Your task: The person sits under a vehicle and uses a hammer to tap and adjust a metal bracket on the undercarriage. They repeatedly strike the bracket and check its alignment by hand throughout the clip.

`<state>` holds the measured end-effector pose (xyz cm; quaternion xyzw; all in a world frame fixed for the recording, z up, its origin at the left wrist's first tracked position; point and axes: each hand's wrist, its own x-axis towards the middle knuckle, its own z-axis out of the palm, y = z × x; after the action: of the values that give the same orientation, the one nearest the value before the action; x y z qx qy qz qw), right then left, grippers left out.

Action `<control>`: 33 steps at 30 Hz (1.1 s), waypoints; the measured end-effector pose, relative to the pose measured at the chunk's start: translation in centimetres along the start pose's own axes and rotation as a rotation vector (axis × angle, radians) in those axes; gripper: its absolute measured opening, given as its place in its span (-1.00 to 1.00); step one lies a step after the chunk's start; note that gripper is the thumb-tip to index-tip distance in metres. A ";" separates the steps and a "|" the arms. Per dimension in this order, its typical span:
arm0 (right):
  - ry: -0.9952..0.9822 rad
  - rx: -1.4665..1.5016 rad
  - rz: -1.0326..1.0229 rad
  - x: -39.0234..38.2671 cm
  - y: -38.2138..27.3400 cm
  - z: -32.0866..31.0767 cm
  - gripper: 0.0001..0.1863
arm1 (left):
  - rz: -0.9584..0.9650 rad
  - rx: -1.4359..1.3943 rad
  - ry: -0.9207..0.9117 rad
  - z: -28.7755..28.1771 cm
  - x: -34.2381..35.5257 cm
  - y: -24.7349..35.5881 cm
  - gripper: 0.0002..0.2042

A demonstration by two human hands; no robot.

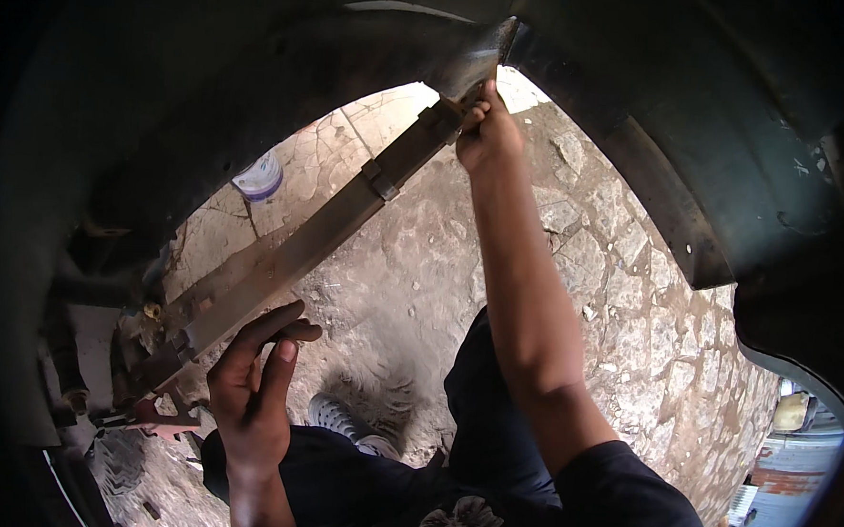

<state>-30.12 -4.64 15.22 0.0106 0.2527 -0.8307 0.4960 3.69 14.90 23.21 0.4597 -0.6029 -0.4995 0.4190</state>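
A long, flat metal bar with clamp bands, resembling a leaf spring [324,225], slants from the lower left to the top middle, under a dark curved body panel [771,167]. At its upper end, my right hand [493,138] is raised with fingers curled beside the metal flange [475,68] of the panel. Its thumb points up along the flange's edge; what the fingers close on is partly hidden. My left hand [253,388] hovers near the bar's lower part, thumb and fingers apart and slightly bent, with nothing in it.
Dark panel surfaces arch closely overhead and on both sides. A white and purple bucket [259,177] stands on the paving beyond the bar. Rough stone paving [621,283] spreads below, and a reddish metal part [164,420] sits at lower left. Corrugated sheet [797,474] shows at lower right.
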 end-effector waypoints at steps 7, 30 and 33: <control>0.191 -0.006 -0.128 -1.8 -0.4 0.1 -0.81 | 0.000 0.120 0.086 -0.8 0.0 -1.1 -0.76; 0.146 -0.937 -0.685 0.6 -0.9 -2.5 -0.70 | 0.083 0.256 0.020 0.6 0.3 -1.7 -0.77; 0.184 -0.808 -0.577 -0.2 0.5 -2.8 -0.73 | 0.072 0.265 0.028 0.6 0.4 -1.7 -0.78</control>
<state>-30.29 -3.50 12.67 -0.1795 0.5893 -0.7654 0.1862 3.26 14.50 21.43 0.4962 -0.6736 -0.3938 0.3807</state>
